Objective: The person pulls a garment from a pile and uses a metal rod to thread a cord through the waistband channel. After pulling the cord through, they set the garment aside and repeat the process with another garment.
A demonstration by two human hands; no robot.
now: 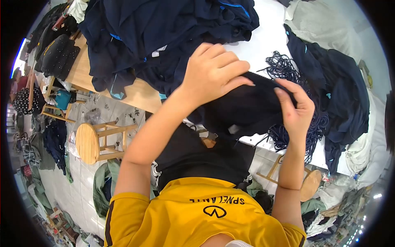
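Note:
A dark navy garment (242, 105) hangs between my two hands, over the near edge of the table. My left hand (214, 72) pinches its upper edge between thumb and fingers. At the other end of that stretched edge, my right hand (294, 107) grips the cloth with thumb and forefinger. A small pale patch shows low on the garment. Behind my left hand lies a large pile of navy garments (135, 29) with bright blue trim. Beside my right hand is a tangle of dark cords (284, 68).
More navy garments (337, 82) lie on the right of the white table (269, 24), near pale cloth (325, 24). A wooden stool (87, 143) stands at the left and another (310, 185) at the lower right. Cloth heaps lie on the floor.

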